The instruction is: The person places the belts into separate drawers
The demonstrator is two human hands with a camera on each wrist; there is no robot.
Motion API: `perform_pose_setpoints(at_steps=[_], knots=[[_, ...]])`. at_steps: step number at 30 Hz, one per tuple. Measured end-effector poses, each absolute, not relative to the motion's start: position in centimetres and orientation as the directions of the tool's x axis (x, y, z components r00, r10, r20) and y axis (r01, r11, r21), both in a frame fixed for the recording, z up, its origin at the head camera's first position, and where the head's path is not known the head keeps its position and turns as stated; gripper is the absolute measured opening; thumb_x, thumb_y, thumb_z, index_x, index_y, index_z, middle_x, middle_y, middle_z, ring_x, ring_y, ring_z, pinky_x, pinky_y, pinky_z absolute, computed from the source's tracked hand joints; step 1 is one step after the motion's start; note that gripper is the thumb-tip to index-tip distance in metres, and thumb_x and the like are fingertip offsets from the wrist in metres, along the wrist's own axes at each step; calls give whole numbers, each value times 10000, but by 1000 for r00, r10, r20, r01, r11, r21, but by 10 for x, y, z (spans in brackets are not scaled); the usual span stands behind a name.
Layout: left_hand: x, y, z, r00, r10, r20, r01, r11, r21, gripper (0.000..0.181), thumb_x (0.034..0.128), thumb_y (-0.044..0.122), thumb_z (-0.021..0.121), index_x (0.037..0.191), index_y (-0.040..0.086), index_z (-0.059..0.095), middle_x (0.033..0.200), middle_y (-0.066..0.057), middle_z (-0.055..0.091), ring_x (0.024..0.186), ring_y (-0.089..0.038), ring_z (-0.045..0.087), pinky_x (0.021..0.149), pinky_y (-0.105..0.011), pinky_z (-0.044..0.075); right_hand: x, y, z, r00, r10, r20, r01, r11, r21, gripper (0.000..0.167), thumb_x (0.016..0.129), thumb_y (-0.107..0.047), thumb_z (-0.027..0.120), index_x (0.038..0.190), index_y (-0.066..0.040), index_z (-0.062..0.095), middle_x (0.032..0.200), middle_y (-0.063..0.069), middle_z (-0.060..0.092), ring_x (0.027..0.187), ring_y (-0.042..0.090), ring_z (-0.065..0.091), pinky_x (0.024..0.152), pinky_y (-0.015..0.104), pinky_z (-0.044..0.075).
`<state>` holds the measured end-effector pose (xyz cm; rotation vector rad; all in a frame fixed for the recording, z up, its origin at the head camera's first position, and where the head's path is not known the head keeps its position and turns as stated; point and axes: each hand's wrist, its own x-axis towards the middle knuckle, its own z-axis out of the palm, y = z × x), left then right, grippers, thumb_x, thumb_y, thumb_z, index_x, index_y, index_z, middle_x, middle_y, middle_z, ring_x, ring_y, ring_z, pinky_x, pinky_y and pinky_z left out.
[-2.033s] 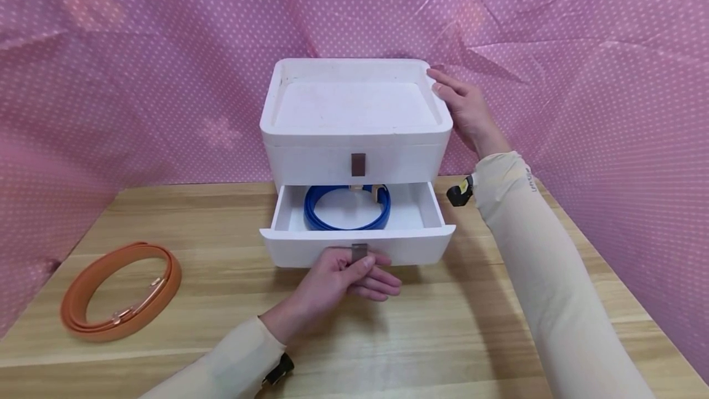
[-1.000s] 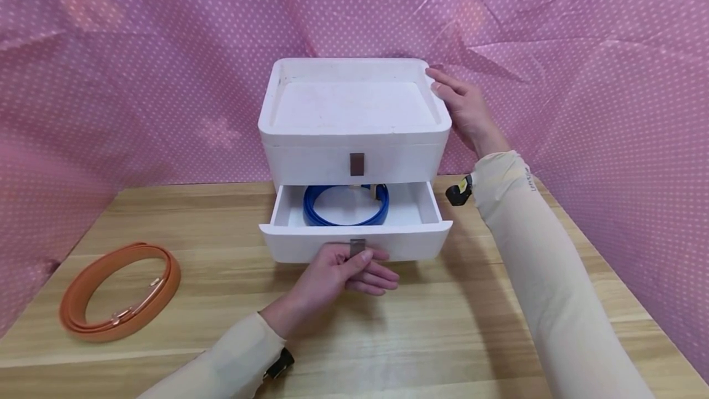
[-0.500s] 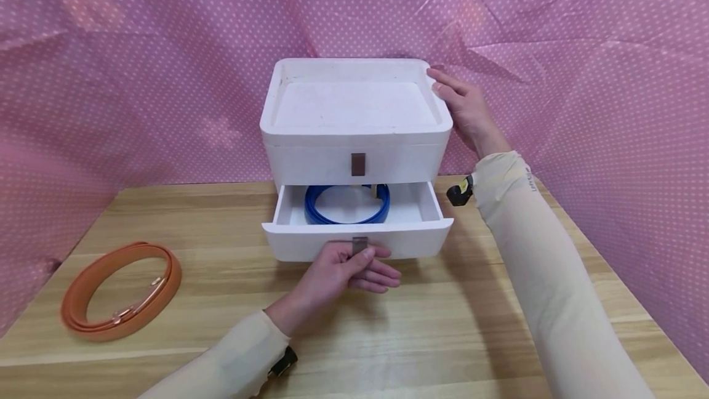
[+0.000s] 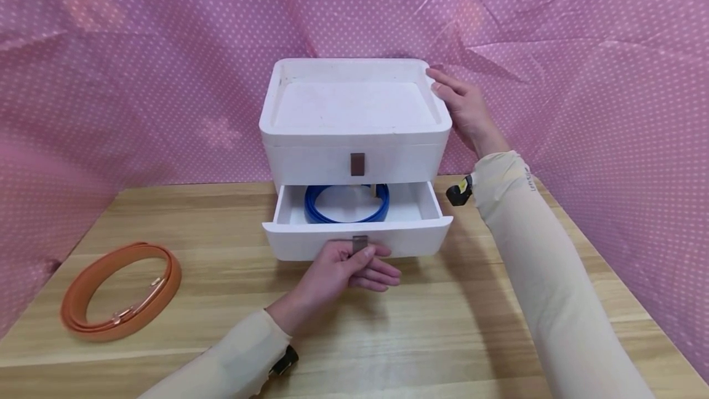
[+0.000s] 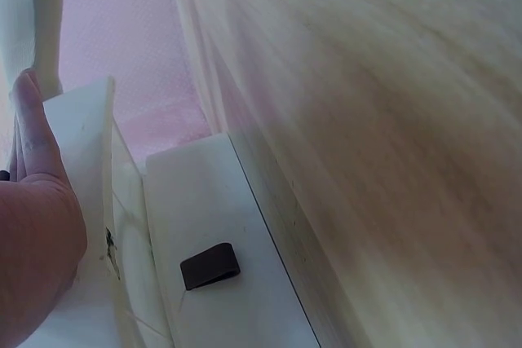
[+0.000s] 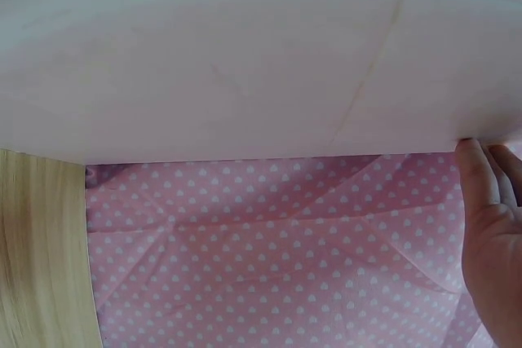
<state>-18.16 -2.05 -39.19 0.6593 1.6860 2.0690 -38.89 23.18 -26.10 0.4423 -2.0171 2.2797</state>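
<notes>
A white drawer cabinet (image 4: 354, 159) stands at the back of the table, one drawer (image 4: 310, 242) partly pulled out. Inside that drawer lies a coiled blue belt (image 4: 346, 217) with a gold-coloured buckle, partly hidden under the cabinet. With thumb and index finger my left hand (image 4: 338, 266) pinches the drawer's brown pull tab (image 4: 360, 243); the other fingers extend below. My right hand (image 4: 468, 109) rests on the cabinet's right side near the back corner, fingers extended. In the right wrist view, its fingertips touch the white side wall (image 6: 245, 79).
A coiled orange belt (image 4: 122, 291) lies on the wooden table (image 4: 221, 300) at the left. The left wrist view shows a lower drawer front with another brown tab (image 5: 210, 266) beneath. Pink dotted cloth (image 4: 183, 48) hangs behind and around.
The drawer has slid slightly inward, carrying the blue belt with it, and my left hand has moved along. My right hand stays on the cabinet's side.
</notes>
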Motion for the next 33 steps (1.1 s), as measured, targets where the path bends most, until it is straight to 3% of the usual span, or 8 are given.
perform_pose_setpoints(at_steps=[24,33], knots=[[-180,-17,-388,-853,519,64,-69,-233,970,359,1069,137,417,1255,-155,515,1064,-280,674,986,-356,684,839,-444,578,-389,232,-261,-951,-152,270,-252,-129,-959,429,988,-154,612,1407,-94,541,1478,85,466,1293,259,489,912,248,531],[-181,-16,-388,-861,504,65,-65,-236,969,349,1070,123,408,1251,-156,512,1062,-288,671,972,-353,689,839,-443,578,-389,231,-261,-950,-152,271,-252,-136,-958,437,979,-157,628,1403,-93,545,1467,98,476,1265,261,513,879,238,544]])
